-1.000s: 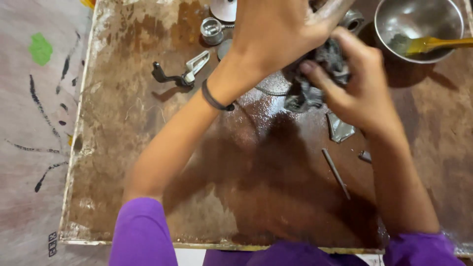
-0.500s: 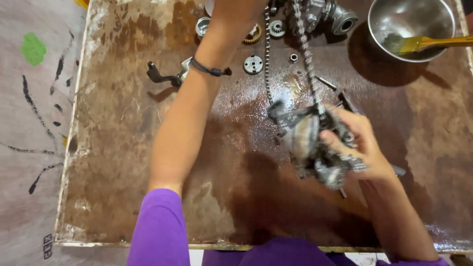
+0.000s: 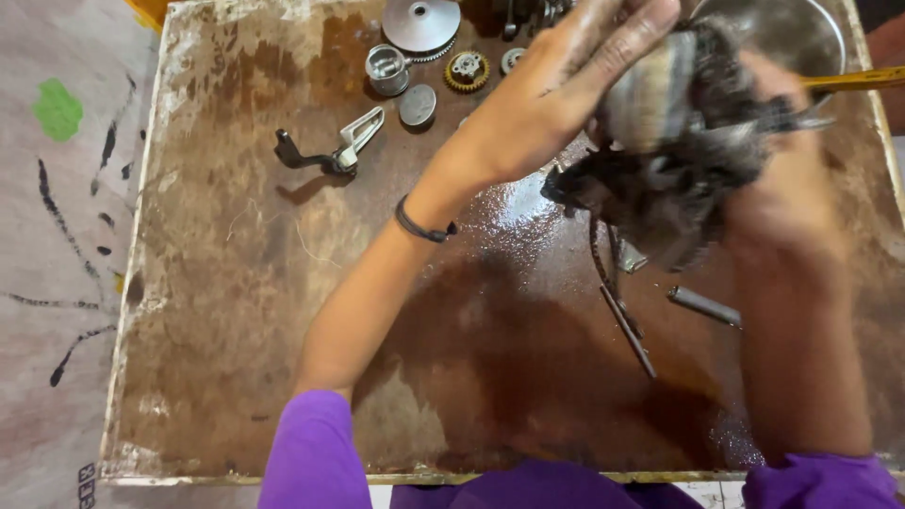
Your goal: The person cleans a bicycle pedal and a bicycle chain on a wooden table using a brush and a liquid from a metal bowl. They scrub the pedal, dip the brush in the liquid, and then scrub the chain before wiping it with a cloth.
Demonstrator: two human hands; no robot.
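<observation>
left hand (image 3: pixel 566 94): raised over the tray, fingers curled onto the top of the engine part (image 3: pixel 674 151), gripping it; black band (image 3: pixel 424 226) on the wrist
right hand (image 3: pixel 787 193): under and behind the engine part, blurred; looks wrapped around it, holding it from the right side
engine part: greasy grey-black metal lump, held in the air between both hands above the tray's upper right area (motion blur, detail unreadable); a dark strand hangs from its underside
tray (image 3: pixel 236 358): rusty brown metal sheet, oily wet patch in the middle
rods: thin rod (image 3: pixel 630 332) and short pin (image 3: pixel 704 306) lie on the tray below the engine part, near each other, not touching
lever (image 3: pixel 330 151): dark arm with silver bracket, upper left of tray, well apart from the hands
far edge: small cylinder (image 3: pixel 386 68), flat disc (image 3: pixel 418 104), brass gear (image 3: pixel 467 70), large pulley (image 3: pixel 421 24) clustered together
bowl (image 3: pixel 801 28): steel, top right, partly hidden behind the engine part; yellow handle (image 3: pixel 863 80) sticks out of it
sleeves: purple, bottom edge
</observation>
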